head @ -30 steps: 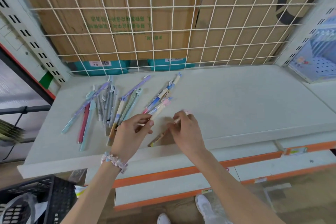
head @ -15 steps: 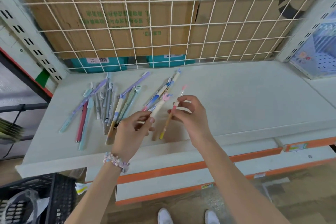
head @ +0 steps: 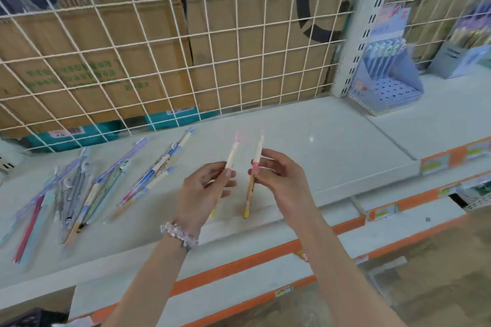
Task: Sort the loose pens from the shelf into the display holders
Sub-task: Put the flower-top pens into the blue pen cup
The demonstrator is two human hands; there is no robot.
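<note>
My left hand pinches a cream pen with a pink top, held nearly upright above the white shelf. My right hand pinches a second pen, cream and pink above, orange and yellow below, tip pointing down. Both pens are lifted off the shelf, side by side. Several loose pens lie in a spread pile on the left of the shelf. A light blue display holder with a few pens stands on the adjoining shelf at the right. A second holder is farther right.
A white wire grid backs the shelf, with cardboard boxes behind it. A white slotted upright divides the two shelf bays. Orange price rails run along the lower shelves. A dark crate corner shows at the bottom left.
Both hands have lifted a pen each from the shelf and raised them upright. The view has swung right and up, bringing the display holders into sight.
</note>
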